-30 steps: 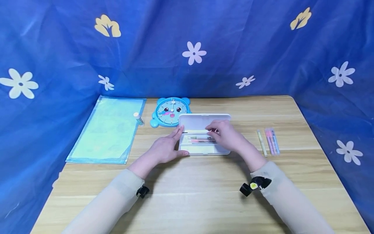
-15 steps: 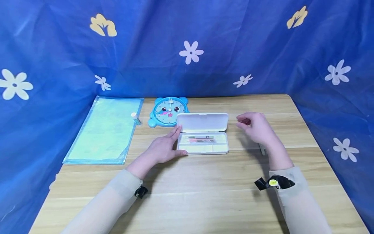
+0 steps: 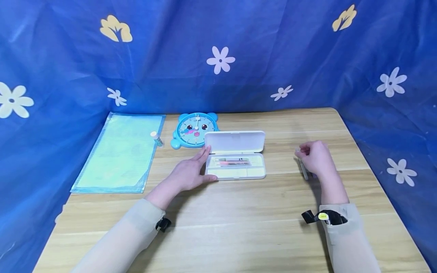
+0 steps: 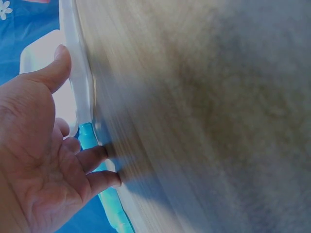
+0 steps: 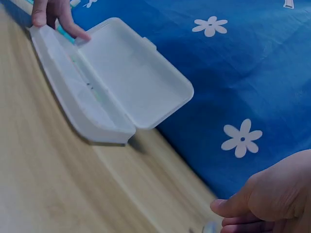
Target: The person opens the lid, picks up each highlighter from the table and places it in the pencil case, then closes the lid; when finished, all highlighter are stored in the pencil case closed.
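Right hand (image 3: 317, 158) now at half-hidden pen (image 3: 304, 171)

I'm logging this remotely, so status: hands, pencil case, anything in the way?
Left hand resting against open white pencil case, pens inside. Right hand at pale pen, grip unclear. Blue clock behind lid, off the pen-to-case path.

One high view, two low ones
The head camera looks forward and down across the tabletop (image 3: 239, 220); the left wrist view, close and tilted, faces the left hand (image 4: 43, 155); the right wrist view (tilted too) looks over to the white case (image 5: 141, 77), which all three share.
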A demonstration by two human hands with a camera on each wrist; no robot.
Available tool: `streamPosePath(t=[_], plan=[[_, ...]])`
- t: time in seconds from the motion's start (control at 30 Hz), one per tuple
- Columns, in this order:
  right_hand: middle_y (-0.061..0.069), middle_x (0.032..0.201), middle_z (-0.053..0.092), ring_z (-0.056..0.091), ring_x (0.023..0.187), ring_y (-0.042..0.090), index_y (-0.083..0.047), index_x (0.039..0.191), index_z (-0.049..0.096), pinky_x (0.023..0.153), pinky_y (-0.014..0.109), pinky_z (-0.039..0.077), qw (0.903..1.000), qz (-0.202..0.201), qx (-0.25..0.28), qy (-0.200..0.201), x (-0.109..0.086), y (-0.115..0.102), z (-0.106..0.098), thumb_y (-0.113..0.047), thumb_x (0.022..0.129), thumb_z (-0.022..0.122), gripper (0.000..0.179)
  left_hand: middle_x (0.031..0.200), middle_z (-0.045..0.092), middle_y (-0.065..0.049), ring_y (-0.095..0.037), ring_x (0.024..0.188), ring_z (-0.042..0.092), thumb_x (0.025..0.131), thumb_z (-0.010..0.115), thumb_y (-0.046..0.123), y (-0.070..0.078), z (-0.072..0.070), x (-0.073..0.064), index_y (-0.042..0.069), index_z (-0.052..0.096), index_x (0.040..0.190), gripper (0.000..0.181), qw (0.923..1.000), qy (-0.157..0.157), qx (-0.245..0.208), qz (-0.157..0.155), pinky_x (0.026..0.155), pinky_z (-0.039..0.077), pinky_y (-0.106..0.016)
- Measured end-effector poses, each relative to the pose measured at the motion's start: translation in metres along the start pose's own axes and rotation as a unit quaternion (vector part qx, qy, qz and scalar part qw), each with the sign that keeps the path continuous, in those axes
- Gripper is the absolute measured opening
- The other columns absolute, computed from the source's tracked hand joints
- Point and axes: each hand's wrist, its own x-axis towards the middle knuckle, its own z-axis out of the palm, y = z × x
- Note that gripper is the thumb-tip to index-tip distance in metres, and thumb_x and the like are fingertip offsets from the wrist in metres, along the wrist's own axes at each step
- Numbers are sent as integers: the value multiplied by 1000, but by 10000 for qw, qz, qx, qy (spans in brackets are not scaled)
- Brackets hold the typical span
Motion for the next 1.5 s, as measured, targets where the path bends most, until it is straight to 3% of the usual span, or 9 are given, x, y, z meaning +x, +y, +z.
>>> streamPosePath(t=[0.33, 0.57, 0.8, 1.0, 1.3, 1.5], plan=[[18, 90, 72, 68, 87, 34, 12, 103, 75, 80, 50, 57, 9986, 440, -258, -149, -5, 8, 13, -7, 92, 80, 22, 175, 8, -9, -47, 140, 49, 93, 69, 68, -1, -2, -2, 17, 4, 171, 114, 10000, 42, 30, 4, 111, 45, -57], [16, 89, 72, 68, 87, 33, 11, 102, 75, 82, 50, 56, 9988, 399, -183, -202, -3, 11, 17, -5, 92, 78, 19, 175, 8, -8, -46, 142, 47, 93, 68, 69, -1, -2, -1, 18, 3, 171, 114, 10000, 30, 28, -25, 111, 45, -56], [11, 86, 71, 65, 83, 27, 7, 101, 76, 77, 41, 52, 9998, 85, 67, -169, -4, 8, 15, -4, 92, 75, 14, 175, 9, -8, -46, 142, 48, 93, 69, 69, -1, -3, -2, 17, 5, 171, 113, 10000, 77, 29, 8, 110, 46, -57], [14, 89, 71, 65, 81, 27, 8, 105, 74, 71, 34, 52, 9989, -217, 413, -72, -2, -7, 7, -3, 94, 74, 16, 175, 10, -8, -45, 143, 46, 93, 69, 68, 0, -4, -3, 17, 6, 171, 112, 10000, 82, 36, -2, 111, 45, -57], [16, 97, 71, 70, 87, 32, 5, 109, 75, 80, 49, 58, 9933, -1041, 503, 83, 5, -36, 0, -1, 97, 73, 14, 175, 8, -8, -46, 140, 50, 93, 69, 67, 1, -4, -2, 17, 4, 171, 113, 10000, 50, 27, 26, 110, 46, -56], [12, 100, 71, 70, 88, 28, 4, 112, 76, 81, 48, 59, 9837, -1686, 622, 17, 8, -63, 6, 1, 96, 74, 16, 175, 6, -8, -47, 139, 50, 93, 69, 69, 1, -3, -2, 17, 2, 171, 115, 10000, 2, -15, -13, 111, 45, -55]])
